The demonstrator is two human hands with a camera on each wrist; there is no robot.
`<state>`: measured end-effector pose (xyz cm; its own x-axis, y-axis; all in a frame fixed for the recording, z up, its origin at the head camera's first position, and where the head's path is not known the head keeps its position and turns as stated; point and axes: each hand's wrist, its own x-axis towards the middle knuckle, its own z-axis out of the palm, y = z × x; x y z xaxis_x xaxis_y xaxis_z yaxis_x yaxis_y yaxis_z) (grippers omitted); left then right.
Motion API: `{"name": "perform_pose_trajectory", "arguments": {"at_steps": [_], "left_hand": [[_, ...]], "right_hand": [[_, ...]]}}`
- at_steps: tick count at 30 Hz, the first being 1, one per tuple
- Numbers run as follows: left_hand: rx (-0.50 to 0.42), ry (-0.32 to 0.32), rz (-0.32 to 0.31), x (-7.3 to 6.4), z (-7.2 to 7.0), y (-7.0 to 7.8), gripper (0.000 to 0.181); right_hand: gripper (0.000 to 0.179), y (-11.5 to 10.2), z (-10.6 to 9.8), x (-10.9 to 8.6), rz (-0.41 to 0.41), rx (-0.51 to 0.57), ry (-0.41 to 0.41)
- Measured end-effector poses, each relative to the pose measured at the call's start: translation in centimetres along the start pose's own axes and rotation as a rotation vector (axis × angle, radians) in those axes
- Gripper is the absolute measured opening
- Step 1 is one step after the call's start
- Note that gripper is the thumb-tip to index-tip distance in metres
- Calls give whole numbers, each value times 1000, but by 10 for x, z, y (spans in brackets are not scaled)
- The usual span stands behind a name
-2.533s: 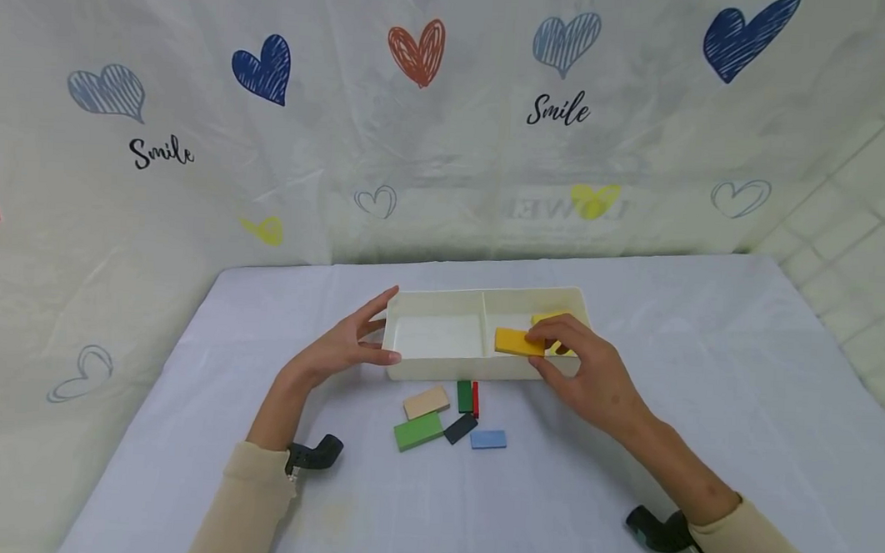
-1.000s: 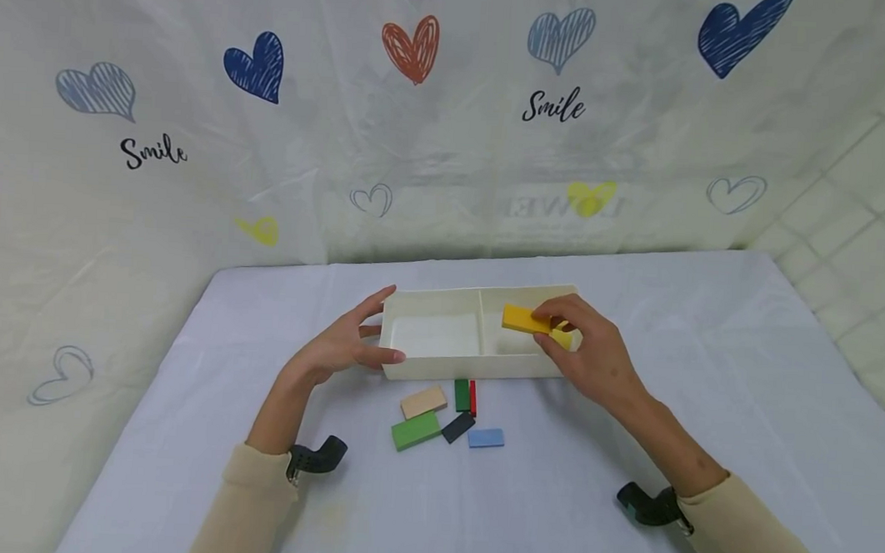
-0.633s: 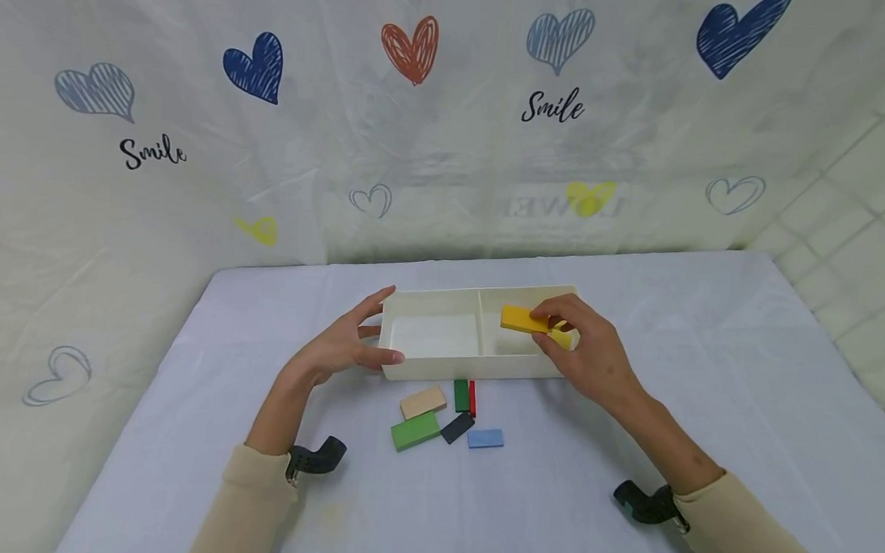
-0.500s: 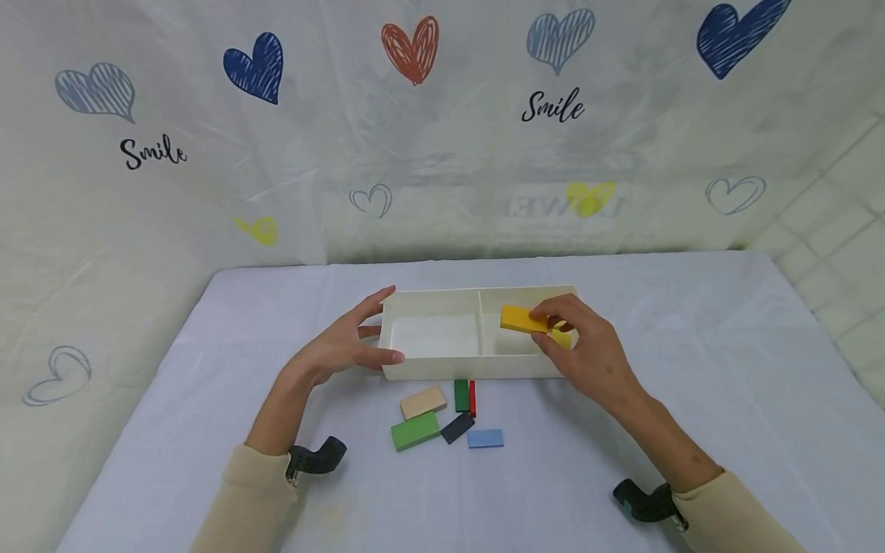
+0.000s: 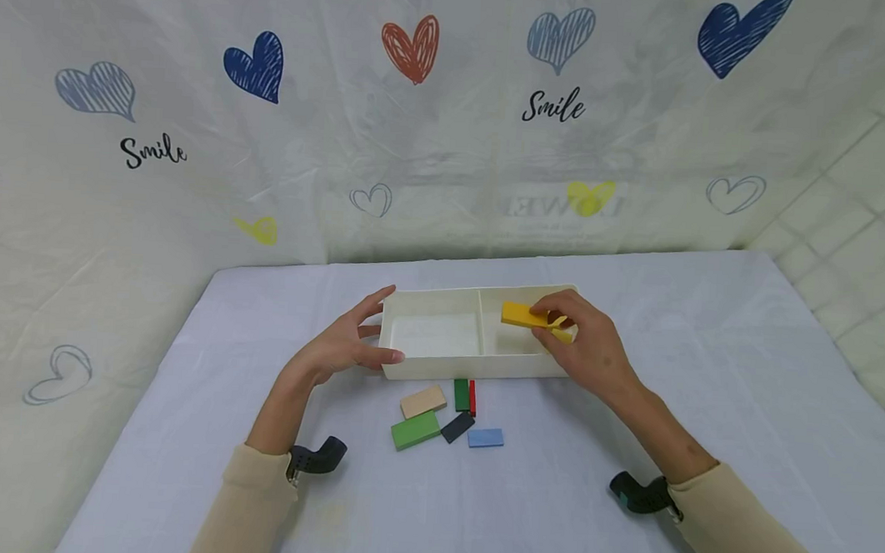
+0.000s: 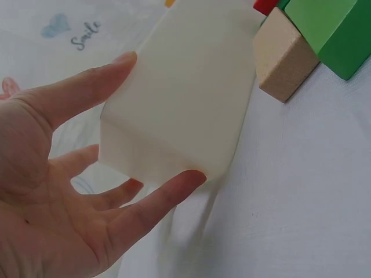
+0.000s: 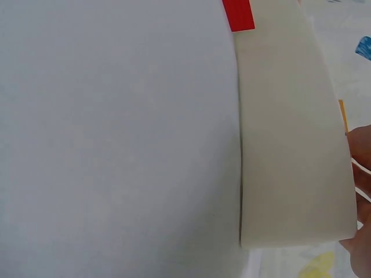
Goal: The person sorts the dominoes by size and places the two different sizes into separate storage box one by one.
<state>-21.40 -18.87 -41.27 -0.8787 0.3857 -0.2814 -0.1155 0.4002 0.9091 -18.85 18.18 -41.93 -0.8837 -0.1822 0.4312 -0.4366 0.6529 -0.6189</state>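
A white two-compartment box [image 5: 438, 368] stands on the table. At its left end is my left hand [image 5: 339, 346], thumb on the front wall and fingers spread round the end and far corner; the left wrist view shows fingertips [image 6: 194, 176] touching it. My right hand [image 5: 585, 342] pinches an orange-yellow rectangular block [image 5: 523, 315] by its right end, above the right compartment. Beneath that hand, a lighter yellow block [image 5: 562, 335] lies in the compartment, partly hidden. In the right wrist view, the box wall [image 7: 295, 145] hides most of the hand.
Several blocks lie before the box: tan [image 5: 423, 402], light green [image 5: 415, 431], dark green [image 5: 462, 395], red [image 5: 473, 398], black [image 5: 458, 428] and light blue [image 5: 486, 438]. A white cloth covers the table [image 5: 535, 507]. Behind hangs a heart-printed sheet [image 5: 449, 143].
Since the earliest frame, my right hand has carried the orange-yellow block from near the front rim farther back over the right compartment. My left hand and the loose blocks have stayed put.
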Motion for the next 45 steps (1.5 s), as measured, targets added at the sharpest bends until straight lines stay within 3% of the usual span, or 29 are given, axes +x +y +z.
{"name": "perform_pose_trajectory", "arguments": {"at_steps": [27,45], "left_hand": [[-5,7,0,4,1,-1,106],[-12,4,2,2,-1,-3,105]], "right_hand": [[27,1,0,17,56,-42,-70],[26,0,4,27,20,-60,-100]]}}
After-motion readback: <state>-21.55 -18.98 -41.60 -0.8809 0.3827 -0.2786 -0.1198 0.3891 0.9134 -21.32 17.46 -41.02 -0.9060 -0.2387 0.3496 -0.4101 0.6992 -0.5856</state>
